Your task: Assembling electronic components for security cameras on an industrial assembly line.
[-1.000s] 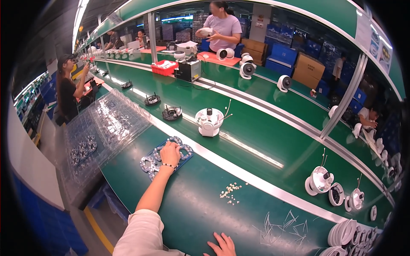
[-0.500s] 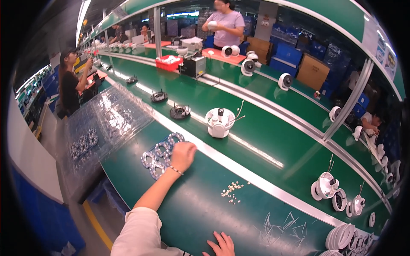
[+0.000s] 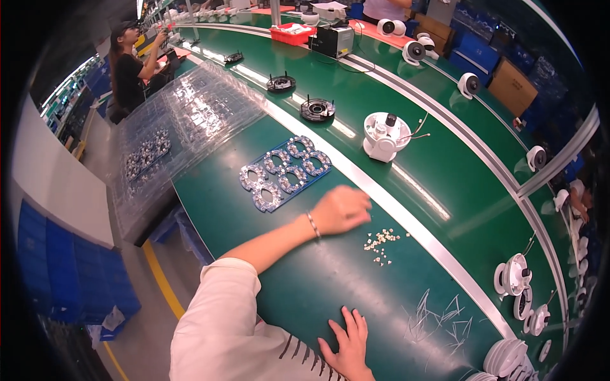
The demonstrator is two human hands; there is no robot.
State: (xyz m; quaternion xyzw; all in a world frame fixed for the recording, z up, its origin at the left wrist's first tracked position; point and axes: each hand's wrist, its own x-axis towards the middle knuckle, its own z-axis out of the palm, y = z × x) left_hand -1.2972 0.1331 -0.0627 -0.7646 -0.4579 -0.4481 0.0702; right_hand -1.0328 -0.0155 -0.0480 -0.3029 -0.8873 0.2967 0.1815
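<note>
Left hand (image 3: 341, 209), loosely curled with fingers drawn together, hovers over the green bench (image 3: 305, 279) just left of a scatter of small pale parts (image 3: 381, 241); whether it pinches one cannot be told. The blue panel of ring-shaped boards (image 3: 286, 171) lies flat just beyond that hand, within easy reach beside the clear trays (image 3: 184, 120). Right hand (image 3: 346, 343) rests spread flat on the bench edge, apparently as a brace.

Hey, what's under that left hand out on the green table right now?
The left hand is curled over the green table, next to a scatter of small pale parts. Whatever sits under the palm or in the fingers is covered, so I cannot tell.
</note>
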